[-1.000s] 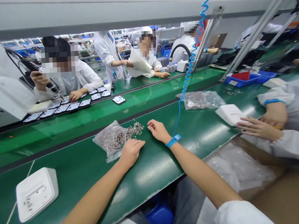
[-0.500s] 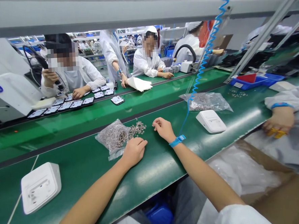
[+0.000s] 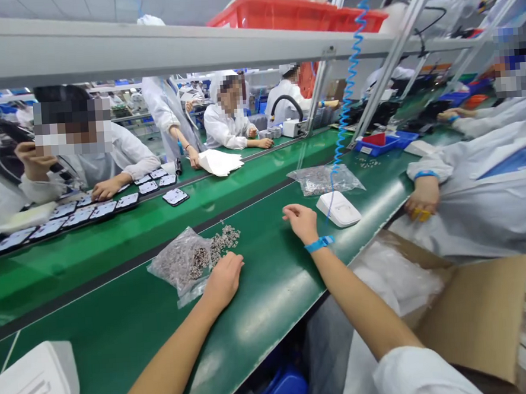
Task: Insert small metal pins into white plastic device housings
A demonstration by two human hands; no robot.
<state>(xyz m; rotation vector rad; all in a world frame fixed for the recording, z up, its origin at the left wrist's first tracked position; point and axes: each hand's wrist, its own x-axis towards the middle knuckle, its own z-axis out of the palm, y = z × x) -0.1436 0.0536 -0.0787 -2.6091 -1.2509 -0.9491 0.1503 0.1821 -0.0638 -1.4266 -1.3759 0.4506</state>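
My left hand rests on the green work surface, just in front of a loose pile of small metal parts. Its fingers are curled together, and whatever they may hold is hidden. The pile spills from a clear plastic bag of the same parts. To the right, my right hand is raised over the surface with fingers bent in a pinch; any small item in it cannot be made out. A blue wrist strap is round that wrist. A white plastic housing lies just beyond it.
Another white housing lies at the near left. A second bag of parts and a blue bin stand farther right. A coiled blue cord hangs down. At right are a co-worker's hand and an open cardboard box.
The view has swung to the right. My right hand has moved right, away from the pile and closer to the white housing. My left hand stays by the pile, its fingers drawn closer together.
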